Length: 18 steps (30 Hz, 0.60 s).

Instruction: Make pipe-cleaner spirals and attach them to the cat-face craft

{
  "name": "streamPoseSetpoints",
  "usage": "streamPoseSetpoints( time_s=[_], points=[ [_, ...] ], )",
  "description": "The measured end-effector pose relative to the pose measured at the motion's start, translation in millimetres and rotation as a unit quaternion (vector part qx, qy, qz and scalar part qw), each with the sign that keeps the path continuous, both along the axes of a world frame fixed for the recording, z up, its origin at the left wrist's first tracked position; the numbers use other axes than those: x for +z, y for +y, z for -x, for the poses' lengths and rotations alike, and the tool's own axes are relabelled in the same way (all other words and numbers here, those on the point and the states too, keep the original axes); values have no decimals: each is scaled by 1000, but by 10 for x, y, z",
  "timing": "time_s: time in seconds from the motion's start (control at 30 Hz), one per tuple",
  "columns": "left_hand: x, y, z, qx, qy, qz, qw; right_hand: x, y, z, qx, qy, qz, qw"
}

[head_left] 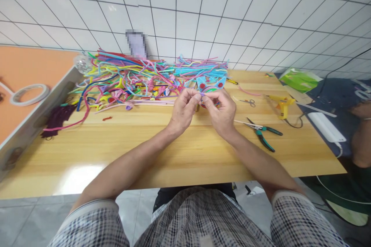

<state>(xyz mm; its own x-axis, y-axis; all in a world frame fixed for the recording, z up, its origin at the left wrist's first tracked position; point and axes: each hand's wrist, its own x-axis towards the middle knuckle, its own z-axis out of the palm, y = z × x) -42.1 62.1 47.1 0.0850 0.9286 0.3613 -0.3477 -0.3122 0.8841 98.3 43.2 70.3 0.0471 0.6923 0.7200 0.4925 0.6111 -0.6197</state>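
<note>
Purple fuzzy piece (202, 94): small, at the meeting point of both hands, above the wooden table (188, 158); its full shape is hidden by fingers.
Left hand (184, 110): thumb and forefinger pinching the purple fuzzy piece; remaining fingers curled, partly out of sight.
Right hand (222, 111): thumb and forefinger pinching the same piece from the other side; remaining fingers folded, detail not clear.
Two-sided pinch: probably used because so slight an item needs steadying from both ends.
Light-blue item with red-centred points (203, 84): just behind the hands, lower part covered by them; apparently placed for easy sight.
Pipe-cleaner heap (124, 73): mixed colours, loose, at the back left; likely there so stems can be picked out by reach.
Blue pipe-cleaner bundle (199, 71): laid lengthwise by the tiled wall (191, 19), presumably so the stems lie together.
Scissors (249, 102): small, right of the hands.
Pliers (266, 134): green-and-black handles towards the right, jaws apart; seemingly set down for the right hand.
Yellow glue gun (282, 105): right side, its cord trailing rightward, perhaps placed there to suit the lead.
</note>
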Motion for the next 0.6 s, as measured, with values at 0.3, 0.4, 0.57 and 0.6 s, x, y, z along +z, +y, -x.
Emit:
streamPoseSetpoints(
  time_s=[0.3, 0.4, 0.57, 0.6],
  points=[
    [123, 112, 204, 14, 192, -123, 974, 56, 87, -117, 17, -47, 38, 998],
    [195, 133, 300, 51, 278, -195, 939, 110, 102, -155, 43, -43, 71, 996],
    [152, 88, 234, 66, 205, -186, 959, 47, 123, -95, 105, 76, 160, 979],
    [125, 79, 200, 64, 180, -172, 966, 23, 125, -75, 112, 97, 171, 974]
  ],
)
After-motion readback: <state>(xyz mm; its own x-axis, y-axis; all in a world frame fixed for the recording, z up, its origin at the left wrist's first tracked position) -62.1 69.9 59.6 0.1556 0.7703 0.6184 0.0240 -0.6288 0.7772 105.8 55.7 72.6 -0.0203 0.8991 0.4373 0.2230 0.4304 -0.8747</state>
